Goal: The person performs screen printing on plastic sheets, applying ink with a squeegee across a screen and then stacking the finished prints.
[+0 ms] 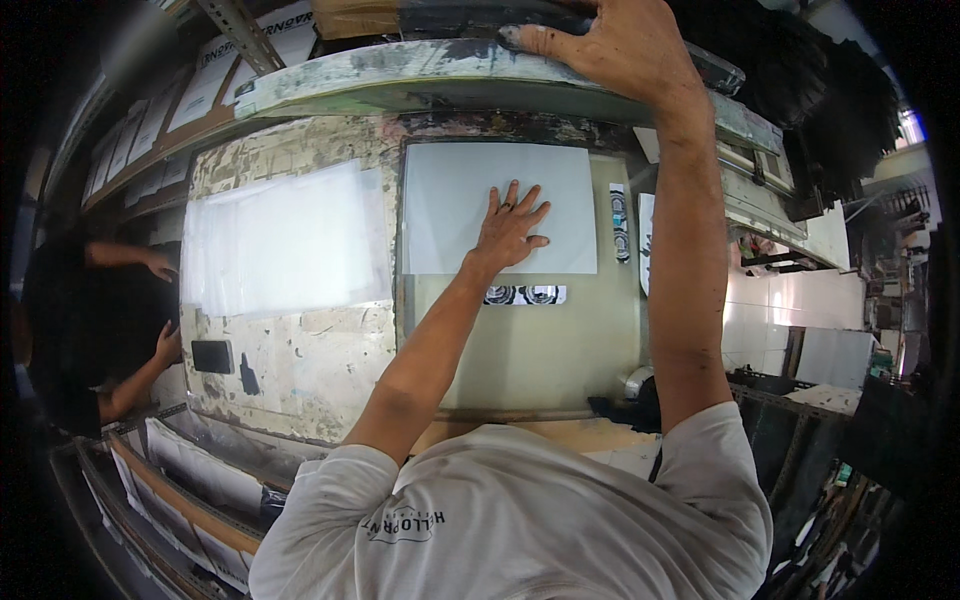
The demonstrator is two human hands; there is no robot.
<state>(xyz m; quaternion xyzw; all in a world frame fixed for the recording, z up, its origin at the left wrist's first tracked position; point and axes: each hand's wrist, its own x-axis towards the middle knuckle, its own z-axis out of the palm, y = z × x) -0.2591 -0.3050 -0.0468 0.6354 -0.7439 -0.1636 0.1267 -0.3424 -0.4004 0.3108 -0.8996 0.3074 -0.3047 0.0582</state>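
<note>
My left hand (510, 225) lies flat, fingers spread, on a white sheet (450, 190) that rests on a pale green printing bed (540, 345). My right hand (610, 45) reaches up and grips the raised, paint-stained frame (400, 75) that is tilted open above the bed. Small black-and-white printed strips lie beside the sheet: one below it (525, 294) and one to its right (619, 222).
A translucent white sheet (285, 235) lies on the worn, paint-flecked table top (310, 370) at the left. A dark rectangular object (212, 356) sits near the table's left edge. Another person's hands (165, 300) work at the far left. Stacked sheets (190, 470) sit below left.
</note>
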